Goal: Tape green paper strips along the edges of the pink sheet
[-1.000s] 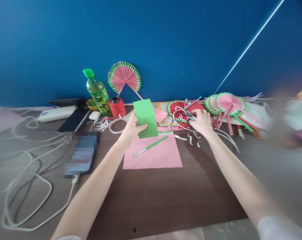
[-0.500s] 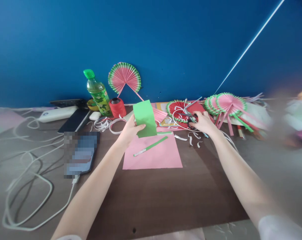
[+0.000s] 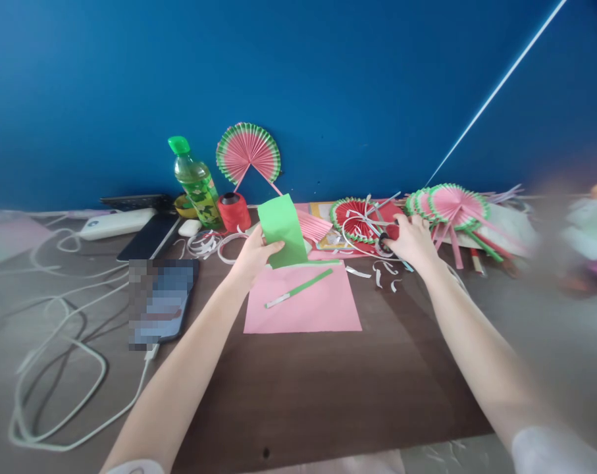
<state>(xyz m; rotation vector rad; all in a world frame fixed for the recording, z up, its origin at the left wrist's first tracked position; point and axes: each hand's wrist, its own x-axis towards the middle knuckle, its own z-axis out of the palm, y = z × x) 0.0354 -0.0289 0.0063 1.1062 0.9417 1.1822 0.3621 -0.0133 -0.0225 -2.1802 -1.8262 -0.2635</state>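
Note:
My left hand is closed on a sheet of green paper, thumb in front, and holds it upright above a pink sheet. A narrow green strip with a whitish end lies on that pink sheet. On the right, my right hand is closed around the dark handles of a pair of scissors. Their blades are hard to pick out among white strips. Just left of them lies a red pleated paper fan with a green edge.
A pink-and-green fan leans on the blue wall. Several finished fans lie at the right. A red thread spool, a green bottle and a phone with a white cable stand or lie at the left.
My left hand has moved slightly left with the green paper. My right hand has shifted a little right at the scissors, whose handles are now more covered.

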